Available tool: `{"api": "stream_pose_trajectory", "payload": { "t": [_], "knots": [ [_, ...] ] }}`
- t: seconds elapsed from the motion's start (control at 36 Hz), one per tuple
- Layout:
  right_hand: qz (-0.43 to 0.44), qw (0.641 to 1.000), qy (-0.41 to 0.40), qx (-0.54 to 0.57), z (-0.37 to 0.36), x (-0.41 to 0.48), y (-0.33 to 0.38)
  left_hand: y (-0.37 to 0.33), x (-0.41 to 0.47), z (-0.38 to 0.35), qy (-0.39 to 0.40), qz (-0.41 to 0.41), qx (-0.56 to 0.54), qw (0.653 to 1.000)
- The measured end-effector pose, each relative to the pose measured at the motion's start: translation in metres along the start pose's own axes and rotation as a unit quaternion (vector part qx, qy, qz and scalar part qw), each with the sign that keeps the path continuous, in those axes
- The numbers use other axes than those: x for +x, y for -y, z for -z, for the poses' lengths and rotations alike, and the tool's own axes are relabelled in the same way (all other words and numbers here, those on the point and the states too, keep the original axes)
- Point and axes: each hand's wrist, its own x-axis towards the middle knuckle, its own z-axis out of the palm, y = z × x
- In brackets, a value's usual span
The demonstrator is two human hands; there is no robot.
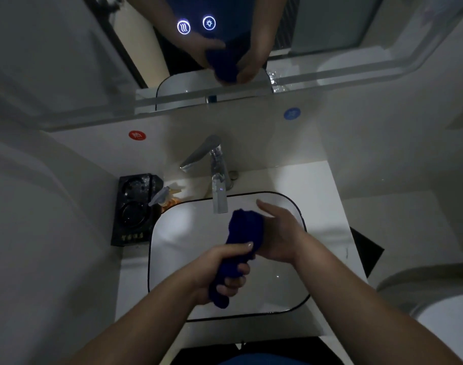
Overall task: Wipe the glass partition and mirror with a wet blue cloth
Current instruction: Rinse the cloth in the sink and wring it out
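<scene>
A dark blue cloth, bunched into a thick roll, hangs over the white sink basin just below the chrome faucet. My left hand grips its lower end with the fingers curled round it. My right hand lies against the upper end from the right, thumb stretched out toward the spout; its fingers are hidden behind the cloth. The mirror fills the wall above the counter and reflects both hands and the cloth. I cannot tell whether water is running.
A black tray with round recesses sits left of the basin, beside an amber pump bottle. Red and blue round stickers mark the backsplash. Two lit touch icons glow on the mirror. A toilet stands at the right.
</scene>
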Motion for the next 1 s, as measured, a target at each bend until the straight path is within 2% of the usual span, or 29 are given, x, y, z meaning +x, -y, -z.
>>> {"api": "stream_pose_trajectory", "payload": {
  "t": [0.08,0.17,0.25,0.31,0.36,0.42,0.5,0.58,0.72,0.86,1.0],
  "knots": [
    [0.003,0.986,0.169,0.012,-0.002,-0.004,0.005,-0.001,-0.004,-0.006,0.183,0.026,-0.139,0.973],
    [0.073,0.953,0.292,0.035,-0.026,0.000,0.005,0.006,0.000,-0.021,0.283,0.018,-0.217,0.934],
    [0.080,0.941,0.327,0.046,-0.043,0.000,0.009,0.011,0.006,-0.028,0.333,0.000,-0.216,0.918],
    [0.049,0.947,0.317,0.023,-0.043,-0.004,0.017,0.014,0.009,-0.027,0.328,-0.010,-0.176,0.928],
    [0.026,0.956,0.284,-0.072,-0.040,-0.007,0.026,0.017,0.009,-0.023,0.280,-0.012,-0.136,0.950],
    [0.022,0.960,0.224,-0.168,-0.040,-0.010,0.031,0.016,0.005,-0.019,0.197,-0.001,-0.113,0.974],
    [0.024,0.969,0.133,-0.207,-0.043,-0.012,0.027,0.010,0.002,-0.020,0.032,-0.034,0.025,0.999],
    [0.065,0.973,0.068,-0.212,-0.044,-0.009,0.017,0.009,0.008,-0.029,-0.122,-0.091,0.175,0.973],
    [0.145,0.965,-0.064,-0.210,-0.033,0.007,0.000,0.015,0.024,-0.034,-0.278,-0.113,0.219,0.928],
    [0.194,0.936,-0.206,-0.209,-0.032,0.022,-0.018,0.017,0.048,-0.027,-0.326,-0.108,0.259,0.903],
    [0.184,0.923,-0.321,-0.108,-0.022,0.040,-0.025,0.015,0.060,-0.007,-0.341,-0.100,0.354,0.865]
  ]
}}
